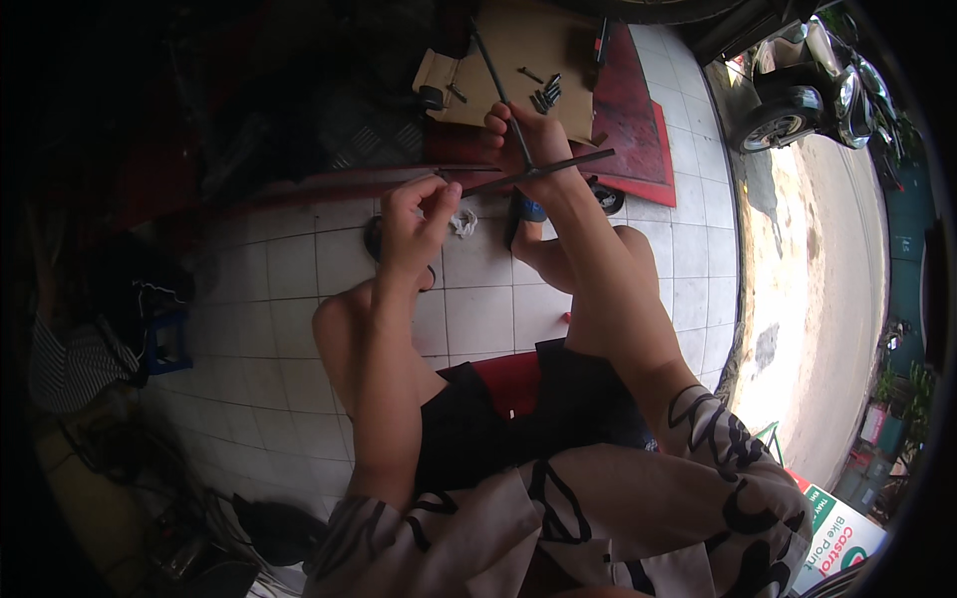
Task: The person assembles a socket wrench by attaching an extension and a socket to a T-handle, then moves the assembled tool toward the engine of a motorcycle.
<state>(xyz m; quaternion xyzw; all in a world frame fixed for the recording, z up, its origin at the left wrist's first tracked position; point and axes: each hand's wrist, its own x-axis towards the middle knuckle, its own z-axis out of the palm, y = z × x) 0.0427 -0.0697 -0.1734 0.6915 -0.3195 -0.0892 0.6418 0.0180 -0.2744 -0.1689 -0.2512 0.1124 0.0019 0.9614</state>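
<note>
the thin dark metal rod (pixel 543 169) spans between both hands above the tiled floor (pixel 299 299). the right hand (pixel 533 140) is clamped around it and a crossing black rod (pixel 498 85); the left hand (pixel 419 214) has its fingers (pixel 447 194) pinched together on the near tip. best to keep the right grip steady and work only at the pinched end. small bolts (pixel 546 95) lie on cardboard (pixel 528 50) beyond the fingers.

A flattened brown cardboard box (pixel 518 70) lies on the floor at the top, while a green, red and white printed sign (pixel 832 543) shows at lower right.
</note>
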